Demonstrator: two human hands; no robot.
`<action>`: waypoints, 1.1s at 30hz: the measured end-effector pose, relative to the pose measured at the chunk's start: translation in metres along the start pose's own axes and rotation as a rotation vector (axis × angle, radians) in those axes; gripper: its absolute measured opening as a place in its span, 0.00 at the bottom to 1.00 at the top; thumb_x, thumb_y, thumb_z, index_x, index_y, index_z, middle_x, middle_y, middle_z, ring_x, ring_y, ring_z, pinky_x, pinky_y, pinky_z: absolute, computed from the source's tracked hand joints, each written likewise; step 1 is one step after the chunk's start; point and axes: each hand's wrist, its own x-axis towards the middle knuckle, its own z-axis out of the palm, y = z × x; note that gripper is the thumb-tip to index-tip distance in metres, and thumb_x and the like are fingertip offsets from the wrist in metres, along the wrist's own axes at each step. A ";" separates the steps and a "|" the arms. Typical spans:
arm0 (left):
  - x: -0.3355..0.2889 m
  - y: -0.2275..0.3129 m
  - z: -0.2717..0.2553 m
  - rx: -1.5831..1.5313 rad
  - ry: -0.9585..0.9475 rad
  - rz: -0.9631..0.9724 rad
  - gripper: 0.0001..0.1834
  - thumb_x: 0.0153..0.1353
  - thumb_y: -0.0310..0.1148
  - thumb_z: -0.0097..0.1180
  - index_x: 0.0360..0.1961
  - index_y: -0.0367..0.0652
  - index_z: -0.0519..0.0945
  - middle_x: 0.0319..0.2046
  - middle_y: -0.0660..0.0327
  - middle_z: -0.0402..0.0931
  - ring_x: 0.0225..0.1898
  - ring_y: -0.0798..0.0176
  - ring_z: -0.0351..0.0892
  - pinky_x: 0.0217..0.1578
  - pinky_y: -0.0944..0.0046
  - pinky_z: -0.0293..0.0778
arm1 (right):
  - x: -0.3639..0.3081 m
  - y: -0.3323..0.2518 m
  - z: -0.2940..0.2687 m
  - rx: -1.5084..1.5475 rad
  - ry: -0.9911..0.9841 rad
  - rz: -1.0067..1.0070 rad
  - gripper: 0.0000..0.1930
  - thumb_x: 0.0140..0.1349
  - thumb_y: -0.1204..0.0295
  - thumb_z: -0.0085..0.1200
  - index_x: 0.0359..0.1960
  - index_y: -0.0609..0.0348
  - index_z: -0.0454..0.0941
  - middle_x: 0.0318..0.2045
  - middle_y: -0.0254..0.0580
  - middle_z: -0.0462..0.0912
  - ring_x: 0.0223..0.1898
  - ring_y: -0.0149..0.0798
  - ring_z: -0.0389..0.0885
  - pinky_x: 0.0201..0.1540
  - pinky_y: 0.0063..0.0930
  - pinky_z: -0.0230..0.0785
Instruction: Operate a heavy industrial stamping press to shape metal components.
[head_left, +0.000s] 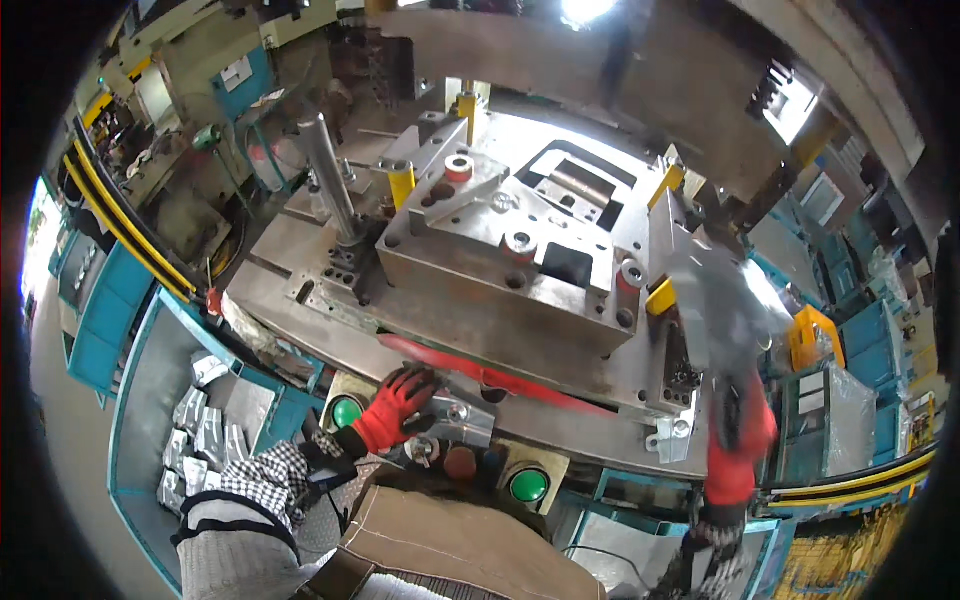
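Observation:
My left hand (400, 408), in a red glove with dark fingers, is closed on the left end of a formed sheet-metal bracket (465, 418) at the press table's front edge. On the right, my right hand (740, 440), in a matching glove, is raised and smeared by motion. It grips a grey sheet-metal piece (725, 305) that extends upward from it, also blurred. Between my hands stands a heavy steel die (470, 265) with round guide bushings. A long red strip (470, 367) lies along its front. Another small metal bracket (675, 440) rests near the table's right front corner.
Green push buttons (529, 485) flank a red button (460, 463) close to my body. A blue bin (125, 450) at the left holds several formed metal parts (208, 435). An upright steel post (328, 175) rises left of the die. Yellow-black guards (125, 220) stand at both sides.

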 end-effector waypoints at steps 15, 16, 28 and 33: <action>-0.108 -0.052 -0.033 -0.087 0.101 -0.398 0.52 0.50 0.44 0.73 0.78 0.47 0.68 0.73 0.47 0.68 0.75 0.38 0.64 0.75 0.38 0.60 | 0.238 -0.075 0.265 -0.199 -0.317 -0.803 0.28 0.69 0.72 0.56 0.72 0.47 0.72 0.59 0.44 0.83 0.51 0.46 0.87 0.48 0.40 0.84; -0.115 -0.058 -0.032 -0.102 0.115 -0.441 0.52 0.50 0.42 0.74 0.78 0.47 0.68 0.73 0.47 0.68 0.74 0.38 0.64 0.75 0.38 0.60 | 0.234 -0.079 0.263 -0.121 -0.375 -0.795 0.29 0.69 0.72 0.56 0.73 0.47 0.72 0.59 0.44 0.83 0.50 0.46 0.87 0.49 0.40 0.84; -0.135 -0.099 -0.019 -0.193 0.238 -0.570 0.50 0.51 0.40 0.76 0.77 0.48 0.70 0.69 0.44 0.71 0.70 0.35 0.69 0.72 0.41 0.64 | 0.251 -0.065 0.358 0.353 -0.511 -0.193 0.30 0.73 0.55 0.59 0.73 0.51 0.74 0.71 0.51 0.77 0.69 0.57 0.77 0.69 0.47 0.72; -0.159 -0.110 0.013 -0.156 0.206 -0.681 0.54 0.51 0.44 0.77 0.78 0.42 0.66 0.71 0.39 0.69 0.72 0.34 0.66 0.74 0.40 0.62 | 0.255 -0.078 0.351 0.297 -0.466 -0.103 0.30 0.72 0.56 0.59 0.73 0.47 0.74 0.69 0.52 0.79 0.66 0.58 0.79 0.67 0.48 0.74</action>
